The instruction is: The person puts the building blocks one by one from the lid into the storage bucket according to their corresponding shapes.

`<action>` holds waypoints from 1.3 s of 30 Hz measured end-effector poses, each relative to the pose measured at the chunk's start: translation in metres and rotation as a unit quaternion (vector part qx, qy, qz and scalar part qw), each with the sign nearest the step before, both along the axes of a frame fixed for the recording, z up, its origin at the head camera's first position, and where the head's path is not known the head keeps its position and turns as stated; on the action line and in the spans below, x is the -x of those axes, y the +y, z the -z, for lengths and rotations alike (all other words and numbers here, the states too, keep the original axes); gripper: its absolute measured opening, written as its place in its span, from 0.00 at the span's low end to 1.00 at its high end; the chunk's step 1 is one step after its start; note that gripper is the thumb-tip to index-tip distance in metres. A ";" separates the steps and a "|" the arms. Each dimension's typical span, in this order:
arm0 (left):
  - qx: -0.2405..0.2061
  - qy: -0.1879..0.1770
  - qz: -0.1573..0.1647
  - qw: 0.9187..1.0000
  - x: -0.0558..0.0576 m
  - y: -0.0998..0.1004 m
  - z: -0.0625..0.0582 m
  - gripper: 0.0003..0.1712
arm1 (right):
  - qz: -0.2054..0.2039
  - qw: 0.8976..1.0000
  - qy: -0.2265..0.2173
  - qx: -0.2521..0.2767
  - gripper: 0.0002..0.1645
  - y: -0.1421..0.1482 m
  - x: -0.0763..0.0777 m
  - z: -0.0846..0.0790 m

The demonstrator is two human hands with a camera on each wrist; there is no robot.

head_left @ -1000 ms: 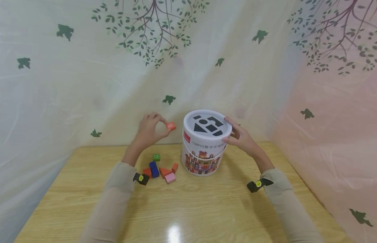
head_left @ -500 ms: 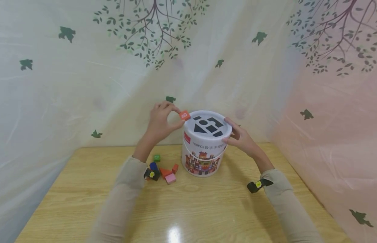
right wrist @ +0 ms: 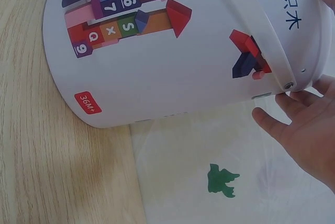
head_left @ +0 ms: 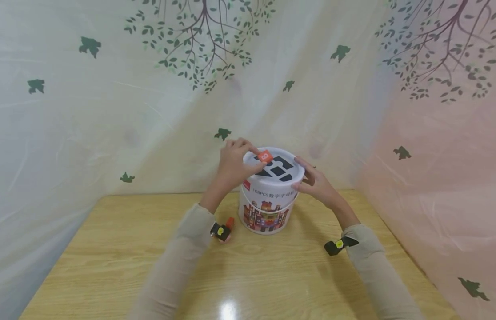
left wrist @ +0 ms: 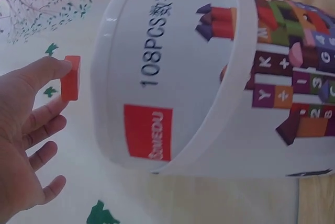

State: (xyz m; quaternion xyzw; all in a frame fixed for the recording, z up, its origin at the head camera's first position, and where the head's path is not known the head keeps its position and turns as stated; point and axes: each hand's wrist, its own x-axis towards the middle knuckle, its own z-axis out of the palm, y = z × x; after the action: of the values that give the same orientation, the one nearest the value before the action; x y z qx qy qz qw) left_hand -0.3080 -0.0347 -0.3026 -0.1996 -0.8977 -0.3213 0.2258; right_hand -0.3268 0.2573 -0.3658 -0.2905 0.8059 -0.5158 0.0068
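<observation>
My left hand [head_left: 234, 164] pinches a small orange block [head_left: 266, 156] marked with a white B between thumb and index finger. It holds the block close over the white lid [head_left: 294, 168], which has several dark shaped cut-outs. In the left wrist view the block [left wrist: 70, 78] appears edge-on beside the lid's rim, the other fingers loosely bent. The lid tops a white bucket [head_left: 268, 209] printed with a coloured block castle. At its right side, my right hand [head_left: 322, 189] holds the rim, with thumb in front and fingers further round.
On the wooden table [head_left: 272, 275], an orange block [head_left: 230, 222] and a pink block [head_left: 226, 240] show left of the bucket, partly behind the black wrist camera [head_left: 221, 232]. My left arm covers the other blocks. A leaf-patterned curtain [head_left: 172, 133] hangs right behind the table.
My left hand has carried the orange B block rightward, from left of the bucket to over its lid. My left forearm now covers most loose blocks. The right hand and bucket have stayed put.
</observation>
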 end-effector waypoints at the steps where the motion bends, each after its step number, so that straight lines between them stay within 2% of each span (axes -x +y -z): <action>1: 0.005 -0.004 -0.003 1.000 0.000 0.003 0.001 0.22 | 0.001 1.000 -0.001 0.000 0.52 0.000 0.000 0.000; 6: 0.037 -0.012 -0.022 0.999 0.002 0.018 0.008 0.24 | 0.006 1.000 -0.004 -0.001 0.52 0.000 0.000 0.001; 10: 0.040 -0.016 -0.029 0.999 0.003 0.025 0.010 0.24 | 0.005 1.000 -0.005 0.000 0.51 0.000 0.000 0.001; 19: 0.030 -0.027 -0.022 0.999 0.007 0.032 0.014 0.24 | 0.004 1.000 0.000 -0.003 0.51 -0.002 0.000 0.000; 33: 0.042 -0.033 -0.018 0.998 0.009 0.039 0.017 0.22 | 0.002 1.000 -0.001 0.002 0.51 -0.001 -0.001 0.000; 39: 0.045 -0.049 -0.016 0.998 0.011 0.041 0.017 0.22 | 0.003 1.000 0.001 0.004 0.51 -0.001 -0.001 0.000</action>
State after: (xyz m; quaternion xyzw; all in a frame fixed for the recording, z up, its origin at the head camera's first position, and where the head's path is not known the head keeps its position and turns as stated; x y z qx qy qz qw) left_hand -0.3186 0.0063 -0.3199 -0.1788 -0.9245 -0.2864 0.1772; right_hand -0.3257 0.2565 -0.3657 -0.2882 0.8049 -0.5188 0.0033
